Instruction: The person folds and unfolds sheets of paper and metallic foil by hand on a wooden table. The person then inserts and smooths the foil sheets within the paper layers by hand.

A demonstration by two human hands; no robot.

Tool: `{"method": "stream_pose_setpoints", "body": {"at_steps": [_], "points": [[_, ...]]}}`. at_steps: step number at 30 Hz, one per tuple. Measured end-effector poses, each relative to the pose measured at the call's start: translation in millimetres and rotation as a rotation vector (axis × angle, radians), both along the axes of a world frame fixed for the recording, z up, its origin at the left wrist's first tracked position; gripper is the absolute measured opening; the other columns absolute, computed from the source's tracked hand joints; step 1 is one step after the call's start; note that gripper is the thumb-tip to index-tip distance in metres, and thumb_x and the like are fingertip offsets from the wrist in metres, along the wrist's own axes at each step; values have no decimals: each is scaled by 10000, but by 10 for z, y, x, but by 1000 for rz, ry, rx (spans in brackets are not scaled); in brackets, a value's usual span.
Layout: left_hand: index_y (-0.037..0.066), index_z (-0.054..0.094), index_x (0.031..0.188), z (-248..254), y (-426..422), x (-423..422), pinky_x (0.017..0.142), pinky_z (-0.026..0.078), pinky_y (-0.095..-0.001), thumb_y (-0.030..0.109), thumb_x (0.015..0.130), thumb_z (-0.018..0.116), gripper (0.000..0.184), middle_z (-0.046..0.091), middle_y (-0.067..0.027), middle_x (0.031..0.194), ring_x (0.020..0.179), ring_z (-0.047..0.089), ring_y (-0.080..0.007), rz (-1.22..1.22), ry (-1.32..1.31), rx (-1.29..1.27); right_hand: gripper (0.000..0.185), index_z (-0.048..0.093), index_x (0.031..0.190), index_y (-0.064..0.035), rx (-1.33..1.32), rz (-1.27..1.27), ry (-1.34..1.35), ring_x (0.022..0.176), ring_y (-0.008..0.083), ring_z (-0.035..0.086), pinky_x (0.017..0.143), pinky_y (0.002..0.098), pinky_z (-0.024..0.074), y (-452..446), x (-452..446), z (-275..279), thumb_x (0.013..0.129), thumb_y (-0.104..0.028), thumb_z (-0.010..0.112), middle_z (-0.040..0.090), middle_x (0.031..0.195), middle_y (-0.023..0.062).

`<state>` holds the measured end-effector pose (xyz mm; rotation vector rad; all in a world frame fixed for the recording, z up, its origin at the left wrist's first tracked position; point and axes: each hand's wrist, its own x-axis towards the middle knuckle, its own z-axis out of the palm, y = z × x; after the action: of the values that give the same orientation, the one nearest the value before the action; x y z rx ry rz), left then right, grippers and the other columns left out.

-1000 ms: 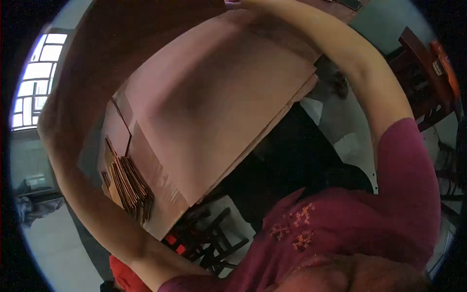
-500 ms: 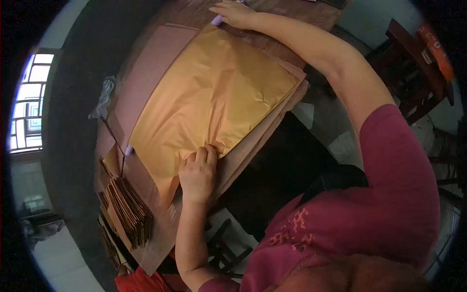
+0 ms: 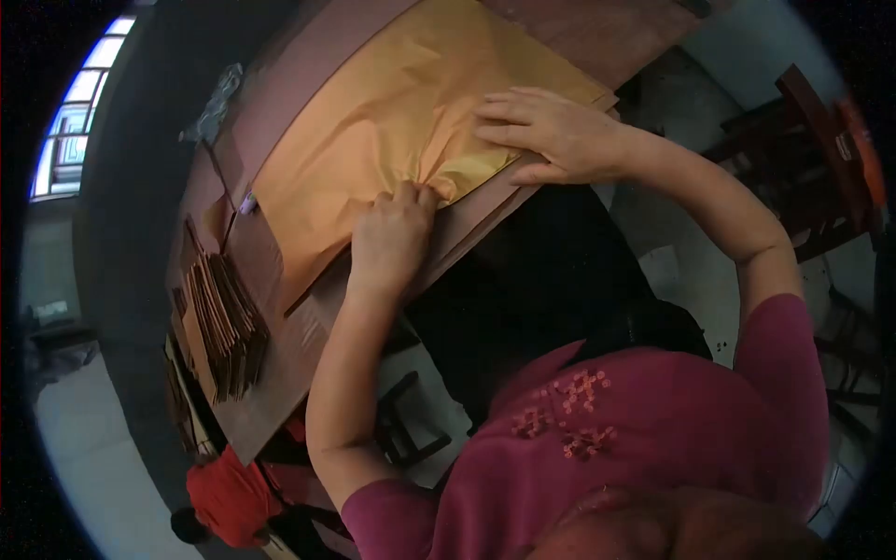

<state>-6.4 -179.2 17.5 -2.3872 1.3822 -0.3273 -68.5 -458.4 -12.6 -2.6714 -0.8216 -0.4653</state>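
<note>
A large yellow-orange sheet (image 3: 373, 131) lies over pinkish-brown sheets (image 3: 485, 217) on the table. My left hand (image 3: 397, 229) is closed on the sheet's near edge, and creases fan out from its fingers. Spread flat, my right hand (image 3: 555, 135) rests on the sheet's right part near that edge, fingers apart. A small pale purple roll end (image 3: 247, 203) shows at the sheet's left corner.
Folded brown pieces (image 3: 224, 327) stand stacked at the table's left. Crumpled clear plastic (image 3: 219, 103) lies beyond them. A dark wooden stool (image 3: 812, 159) is at the right, and a red item (image 3: 229, 495) at the lower left.
The yellow-orange sheet has come into view over the brown ones. My left hand came in to its near edge and stays closed there. My right hand moved from the far edge down onto the sheet.
</note>
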Motion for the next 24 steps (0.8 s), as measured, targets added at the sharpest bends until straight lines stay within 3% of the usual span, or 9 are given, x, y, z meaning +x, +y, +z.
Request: {"method": "stream_pose_setpoints", "body": {"at_steps": [2,6,13,16,18,24], "points": [[98,616,971,-71,0,-5,641,547,-376,145,859,566,132,627,-83,896,798,672,-253,-1,-12,-72,647,510,1376,-52,31,50,-45,1382,342,406,1147,470,328,155,-16,-14,801,-225,748,459,1460,150],[119,651,899,-233,49,24,625,548,-385,163,860,576,95,633,-80,883,775,680,-249,35,-56,-186,631,509,1373,-53,49,26,-85,1357,340,436,1122,470,351,561,-6,-63,804,-207,734,480,1437,157],[136,658,902,-345,-15,-26,614,549,-377,181,845,581,106,644,-49,864,734,682,-241,122,-103,-329,546,547,1318,-64,-10,-71,-202,1279,314,504,1071,437,389,848,124,-38,813,-195,708,561,1310,166],[131,654,877,-328,-39,-28,612,550,-384,167,842,576,93,641,-49,865,736,681,-244,148,-66,-369,443,571,1264,-67,-71,-96,-313,1178,307,569,990,435,440,807,286,-145,840,-167,652,606,1216,144],[125,646,879,-311,14,-47,622,551,-382,160,843,571,90,640,-51,869,754,680,-244,143,-60,-375,351,607,1210,-50,-158,-147,-107,1116,313,604,944,414,472,772,333,-226,871,-133,580,615,1217,133],[92,603,899,-273,684,-146,701,541,-385,124,840,564,77,623,-68,874,832,669,-263,178,-49,-374,257,634,1100,-62,-248,-152,-131,1024,273,642,834,394,497,803,277,-145,867,-129,548,640,1112,112]]}}
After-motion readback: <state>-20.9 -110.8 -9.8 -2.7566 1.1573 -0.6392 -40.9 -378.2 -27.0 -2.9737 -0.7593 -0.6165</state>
